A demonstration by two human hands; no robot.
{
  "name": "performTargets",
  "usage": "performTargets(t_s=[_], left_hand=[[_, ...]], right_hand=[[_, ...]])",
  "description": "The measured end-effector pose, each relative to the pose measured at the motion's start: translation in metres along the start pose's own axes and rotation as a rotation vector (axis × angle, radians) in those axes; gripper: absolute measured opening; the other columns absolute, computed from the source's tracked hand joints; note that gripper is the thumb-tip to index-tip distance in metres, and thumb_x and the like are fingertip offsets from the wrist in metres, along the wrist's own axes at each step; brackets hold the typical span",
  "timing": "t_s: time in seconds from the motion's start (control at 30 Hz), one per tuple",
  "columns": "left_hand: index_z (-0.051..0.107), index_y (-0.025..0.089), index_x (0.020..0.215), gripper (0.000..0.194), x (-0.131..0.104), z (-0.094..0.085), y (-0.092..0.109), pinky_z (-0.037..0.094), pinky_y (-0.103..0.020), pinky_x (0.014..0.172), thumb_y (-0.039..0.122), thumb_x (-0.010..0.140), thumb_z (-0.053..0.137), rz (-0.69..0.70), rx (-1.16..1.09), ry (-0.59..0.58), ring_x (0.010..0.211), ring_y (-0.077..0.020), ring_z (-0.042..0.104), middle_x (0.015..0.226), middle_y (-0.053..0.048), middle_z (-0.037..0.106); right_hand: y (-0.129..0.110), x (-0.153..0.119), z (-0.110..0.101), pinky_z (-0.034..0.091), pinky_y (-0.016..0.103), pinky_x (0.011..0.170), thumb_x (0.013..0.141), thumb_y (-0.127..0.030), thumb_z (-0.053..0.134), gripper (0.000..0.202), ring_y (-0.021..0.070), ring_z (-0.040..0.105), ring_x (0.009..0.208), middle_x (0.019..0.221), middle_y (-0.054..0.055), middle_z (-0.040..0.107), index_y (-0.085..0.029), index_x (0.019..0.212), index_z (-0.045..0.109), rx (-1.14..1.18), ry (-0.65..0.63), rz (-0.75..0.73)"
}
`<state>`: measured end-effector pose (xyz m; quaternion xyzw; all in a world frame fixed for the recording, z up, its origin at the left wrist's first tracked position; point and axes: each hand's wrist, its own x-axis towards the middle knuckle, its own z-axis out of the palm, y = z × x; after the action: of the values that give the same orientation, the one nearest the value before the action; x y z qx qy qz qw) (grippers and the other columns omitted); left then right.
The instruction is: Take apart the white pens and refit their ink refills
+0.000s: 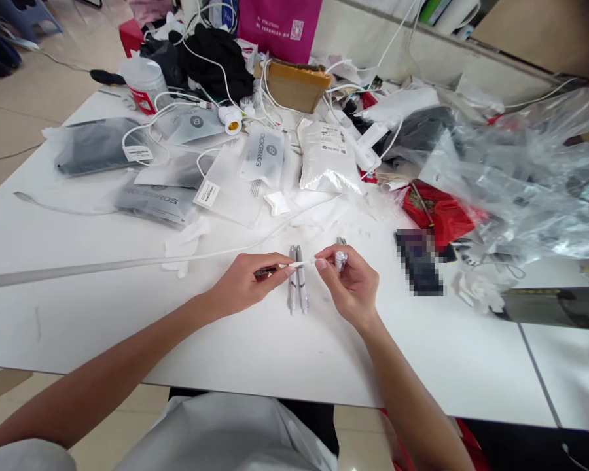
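Above the table, a thin white stick-like piece point(304, 263) spans between my two hands. My left hand point(243, 281) is closed, pinching its left end between thumb and fingertip, with a dark slim part point(266, 270) also tucked under the fingers. The fingertips of my right hand point(353, 284) pinch at its right end. A silver, shiny pen-like part point(340, 261) is held in the right fingers too; most of it is hidden. Two silver and clear pens point(297, 281) lie side by side on the table between the hands. Behind my right hand shows another silver tip point(341, 241).
Packets in frosted bags point(154, 199) and a white parcel point(326, 157) lie beyond the hands. White cables run among the clutter, near a cardboard box point(297, 85). To the right are a blurred-out dark object point(419, 261), a red bag point(439, 212) and clear plastic point(530, 176).
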<state>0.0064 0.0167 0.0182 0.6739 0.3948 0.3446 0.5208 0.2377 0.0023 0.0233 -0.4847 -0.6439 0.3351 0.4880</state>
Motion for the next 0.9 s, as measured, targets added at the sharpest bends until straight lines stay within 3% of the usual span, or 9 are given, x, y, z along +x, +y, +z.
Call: performTargets(t_s=[0.23, 0.63, 0.83, 0.9], left_hand=[[0.082, 0.020, 0.110, 0.032, 0.003, 0.001, -0.003, 0.037, -0.022, 0.056, 0.046, 0.107, 0.063, -0.036, 0.066, 0.008, 0.060, -0.0082, 0.046, 0.077, 0.001, 0.070], [0.082, 0.019, 0.109, 0.036, 0.004, 0.005, -0.003, 0.039, -0.022, 0.057, 0.050, 0.107, 0.062, -0.025, 0.159, 0.034, 0.058, -0.0094, 0.047, 0.072, 0.001, 0.068], [0.081, 0.020, 0.112, 0.037, 0.003, 0.004, -0.004, 0.047, -0.022, 0.067, 0.051, 0.106, 0.062, 0.032, 0.248, 0.065, 0.071, -0.0116, 0.061, 0.099, -0.004, 0.080], [0.081, 0.020, 0.112, 0.036, 0.004, 0.002, -0.004, 0.047, -0.022, 0.067, 0.050, 0.107, 0.061, 0.054, 0.264, 0.067, 0.070, -0.0114, 0.061, 0.097, -0.004, 0.080]], right_hand=[[0.014, 0.001, 0.003, 0.036, 0.029, 0.059, 0.102, -0.035, 0.072, 0.008, 0.0119, 0.040, 0.061, 0.069, -0.004, 0.048, -0.028, 0.102, 0.073, -0.012, 0.004, 0.009], [0.012, 0.002, 0.002, 0.039, 0.032, 0.059, 0.101, -0.042, 0.072, 0.015, 0.0140, 0.042, 0.060, 0.066, -0.004, 0.045, -0.027, 0.098, 0.072, 0.037, -0.003, -0.029], [0.011, 0.000, 0.005, 0.042, 0.032, 0.061, 0.102, -0.047, 0.070, 0.020, 0.0136, 0.042, 0.060, 0.066, -0.005, 0.045, -0.027, 0.100, 0.072, 0.029, -0.089, -0.005], [0.012, 0.001, 0.007, 0.042, 0.031, 0.062, 0.102, -0.047, 0.070, 0.020, 0.0129, 0.042, 0.059, 0.066, -0.006, 0.044, -0.027, 0.100, 0.071, 0.029, -0.119, 0.008]])
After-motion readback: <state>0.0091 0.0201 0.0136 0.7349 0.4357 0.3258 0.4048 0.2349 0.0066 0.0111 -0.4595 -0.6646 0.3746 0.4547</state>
